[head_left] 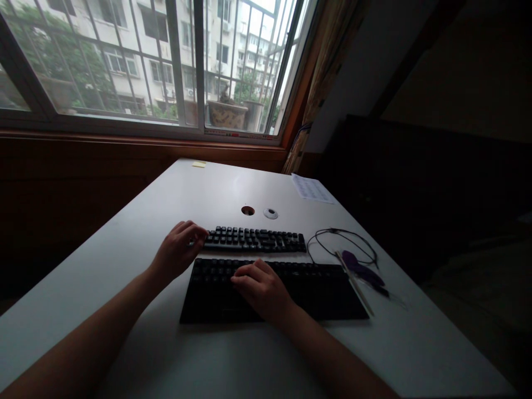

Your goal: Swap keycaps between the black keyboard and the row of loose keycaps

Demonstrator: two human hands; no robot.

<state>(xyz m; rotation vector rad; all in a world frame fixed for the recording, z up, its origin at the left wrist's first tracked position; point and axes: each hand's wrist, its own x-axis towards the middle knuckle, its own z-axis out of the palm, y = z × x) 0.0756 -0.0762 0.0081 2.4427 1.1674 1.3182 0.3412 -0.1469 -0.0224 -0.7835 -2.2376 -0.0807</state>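
Two black keyboards lie one behind the other on the white table. At the left end of the rear keyboard (257,239), my left hand (180,244) has thumb and fingers brought together in a pinch. What sits between those fingertips, if anything, is too small to make out. My right hand (261,285) rests over the nearer keyboard (316,293), which has a broad flat front part. Its fingers are bent and closed together, with the tips at the keys left of the middle. The hand covers part of the key rows, and anything in its fingertips is hidden.
Right of the keyboards lie a coiled black cable (372,249), a purple-handled object (361,269) and a thin pale stick (355,285). A cable hole (248,211) and a round white cover (271,213) are behind. Printed paper (312,188) and a yellow note (199,164) lie farther back.
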